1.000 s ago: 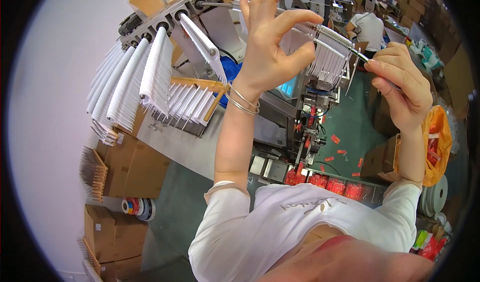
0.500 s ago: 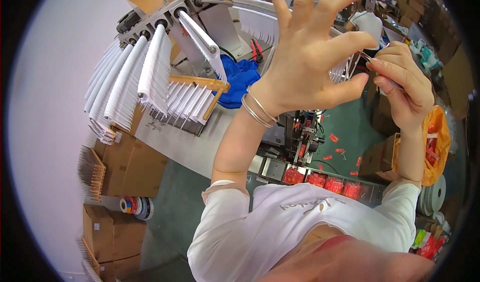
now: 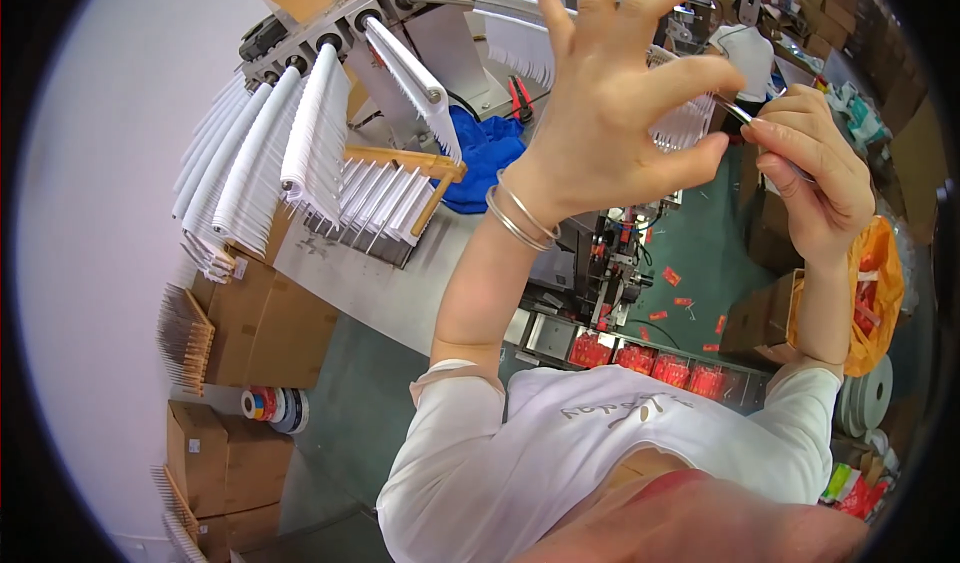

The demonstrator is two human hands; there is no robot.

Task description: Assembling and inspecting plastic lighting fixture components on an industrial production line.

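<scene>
My left hand is raised with its fingers spread and the thumb apart from the index finger. A metal bangle circles that wrist. Close to its right, my right hand pinches slim metal tweezers between thumb and fingers. The tip of the tweezers reaches the left index fingertip; whether it touches or holds anything there is too small to tell. Partly hidden behind the left hand hangs a row of thin white strips.
White strips hang on several rods at the left. A wooden-framed rack sits on the table beside a blue cloth and red-handled pliers. A conveyor holds red packets. Cardboard boxes and an orange bag stand around.
Both hands hold nearly the same pose. The tweezers now show more of their length between my hands, and the surroundings have shifted slightly to the right.
</scene>
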